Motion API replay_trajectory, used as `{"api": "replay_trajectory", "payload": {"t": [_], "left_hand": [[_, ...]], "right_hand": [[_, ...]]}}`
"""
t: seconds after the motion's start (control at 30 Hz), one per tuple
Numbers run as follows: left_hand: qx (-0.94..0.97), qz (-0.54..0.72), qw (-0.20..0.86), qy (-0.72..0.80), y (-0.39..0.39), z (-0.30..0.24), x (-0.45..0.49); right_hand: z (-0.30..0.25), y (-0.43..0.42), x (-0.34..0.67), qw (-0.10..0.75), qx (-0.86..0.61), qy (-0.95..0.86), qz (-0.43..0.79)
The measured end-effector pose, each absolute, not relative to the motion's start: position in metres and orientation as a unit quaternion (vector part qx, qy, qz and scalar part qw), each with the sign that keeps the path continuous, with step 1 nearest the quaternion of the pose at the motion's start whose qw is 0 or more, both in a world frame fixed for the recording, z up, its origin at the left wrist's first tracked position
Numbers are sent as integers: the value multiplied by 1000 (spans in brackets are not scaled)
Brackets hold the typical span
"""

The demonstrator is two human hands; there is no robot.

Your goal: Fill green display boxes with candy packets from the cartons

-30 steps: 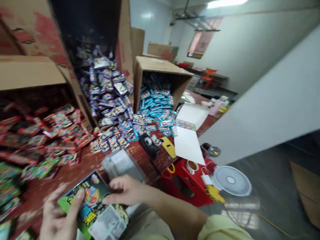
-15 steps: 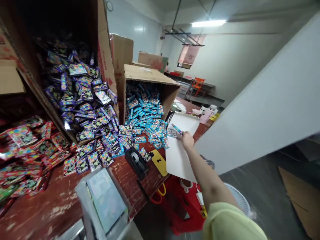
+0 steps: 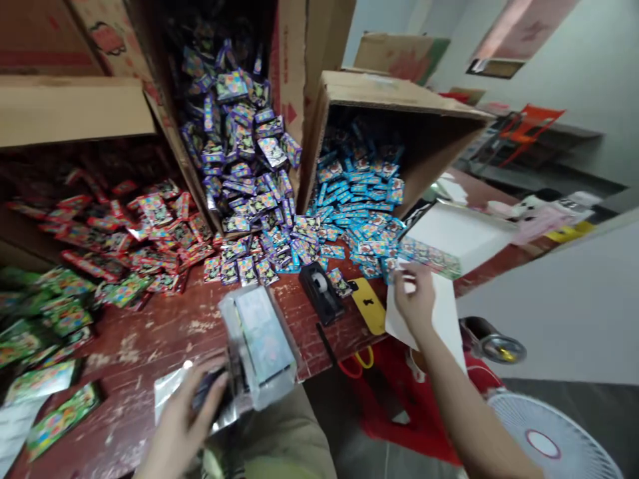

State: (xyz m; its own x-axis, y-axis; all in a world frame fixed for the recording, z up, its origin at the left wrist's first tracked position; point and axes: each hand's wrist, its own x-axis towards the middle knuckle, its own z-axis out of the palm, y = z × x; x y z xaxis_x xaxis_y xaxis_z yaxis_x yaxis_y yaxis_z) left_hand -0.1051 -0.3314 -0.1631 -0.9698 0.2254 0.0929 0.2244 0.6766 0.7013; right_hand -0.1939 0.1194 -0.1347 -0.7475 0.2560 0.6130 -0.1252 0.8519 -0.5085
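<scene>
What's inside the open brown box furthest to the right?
Small blue packets lie heaped inside the box, spilling from its open side onto the table. Its back is in shadow, and the heap covers whatever lies beneath, so I can't tell.

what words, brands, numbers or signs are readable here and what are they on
No words or numbers are readable.
Phone: small dark logo, no lettering legible.
Tall carton: a red arrow; the red print above it is too blurred.
Packets: print too small.
Bagged box: print too blurred.
</scene>
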Motion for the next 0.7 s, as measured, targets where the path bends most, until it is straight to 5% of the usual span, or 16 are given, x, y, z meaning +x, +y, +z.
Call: {"api": "replay_trajectory", "payload": {"t": [0.2, 0.43, 0.7], "left_hand": [[316, 180, 6, 931, -261, -191, -93], [302, 43, -36, 952, -239, -223, -90], [315, 86, 34, 945, -238, -215, -105]], "right_hand": [[-136, -89, -228, -43, 233, -911, 338], [-133, -157, -313, -173, 236, -928, 230], [-131, -111, -279, -147, 83, -966, 197]]}}
